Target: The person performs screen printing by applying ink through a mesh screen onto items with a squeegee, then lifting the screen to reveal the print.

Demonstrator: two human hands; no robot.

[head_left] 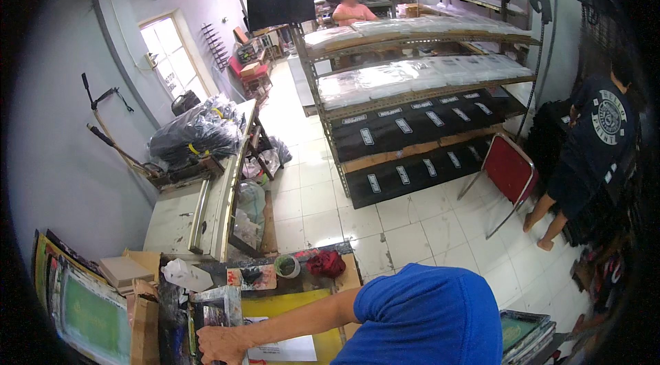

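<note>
My right arm, in a blue sleeve, reaches leftward across the lower part of the head view. At its end, my right hand [223,346] is closed over the bench beside a paint-stained grey frame [234,300]. What the fingers hold, if anything, is hidden. Under the forearm lie a yellow panel [292,305] and a white printed sheet [295,349]. Farther back on the bench are a dark red cloth [326,264], a small tub with green inside [287,267] and a white plastic jug [185,274]. My left hand is out of view.
Screen-printing frames [89,317] and cardboard boxes [127,272] stand left. Beyond, a side table [180,217] bears plastic-wrapped bundles [196,131]. A tall rack [430,42] holds printed black pieces [412,124]. A red chair [509,171] and a co-worker [598,138] are right; another person [352,11] stands behind the rack.
</note>
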